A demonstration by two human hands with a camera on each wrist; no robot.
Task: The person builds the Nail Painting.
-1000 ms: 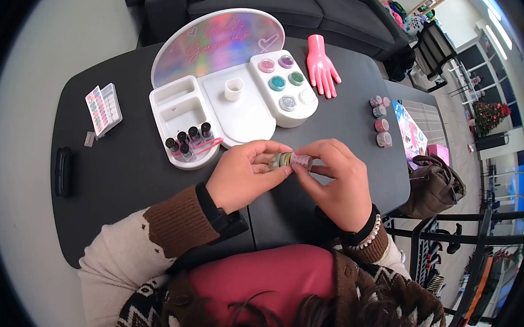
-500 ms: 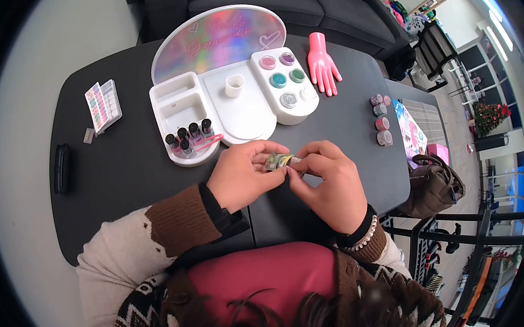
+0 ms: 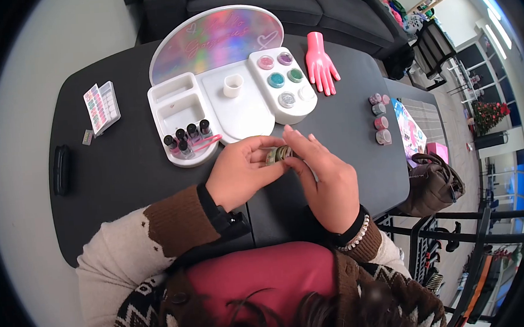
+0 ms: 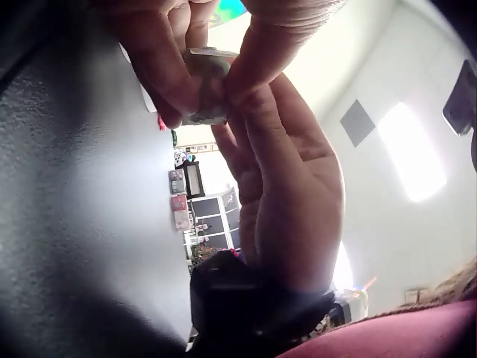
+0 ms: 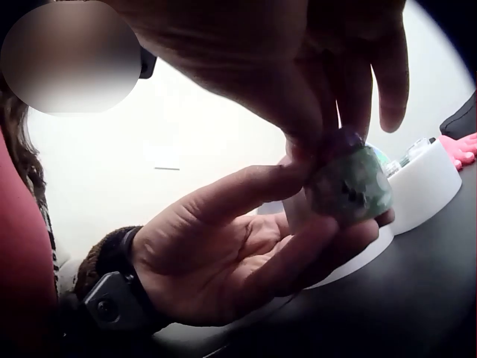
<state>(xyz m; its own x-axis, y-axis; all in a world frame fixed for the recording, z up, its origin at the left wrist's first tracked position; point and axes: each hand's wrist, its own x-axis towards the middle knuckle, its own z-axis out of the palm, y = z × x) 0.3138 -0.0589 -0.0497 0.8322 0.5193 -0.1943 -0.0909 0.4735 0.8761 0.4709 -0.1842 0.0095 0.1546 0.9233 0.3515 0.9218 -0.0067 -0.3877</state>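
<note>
My left hand (image 3: 241,169) holds a small clear jar (image 3: 271,156) on its side, thumb and fingers round its body. Rolled patterned strips in green, yellow and white fill the jar, as the right wrist view shows (image 5: 356,190). My right hand (image 3: 328,186) is at the jar's mouth. There its thumb and fingertip pinch a purplish roll (image 5: 341,140) at the mouth, partly hidden by the fingers, while the other fingers extend past it. In the left wrist view the jar (image 4: 207,89) shows between the left fingers and thumb, its pale rim facing up.
Ahead stands a white nail station (image 3: 210,106) with small dark-capped bottles (image 3: 182,138), a white cup (image 3: 233,85) and glitter pots (image 3: 276,80). Beyond its right side lies a pink model hand (image 3: 322,67). Several small jars (image 3: 381,123) line the right; a nail set (image 3: 102,107) and black case (image 3: 61,170) lie left.
A pinkish roll stuck well out of the jar and has gone in until little of it shows. The right hand has moved left, its fingers now straighter over the jar's mouth. The left hand has barely moved.
</note>
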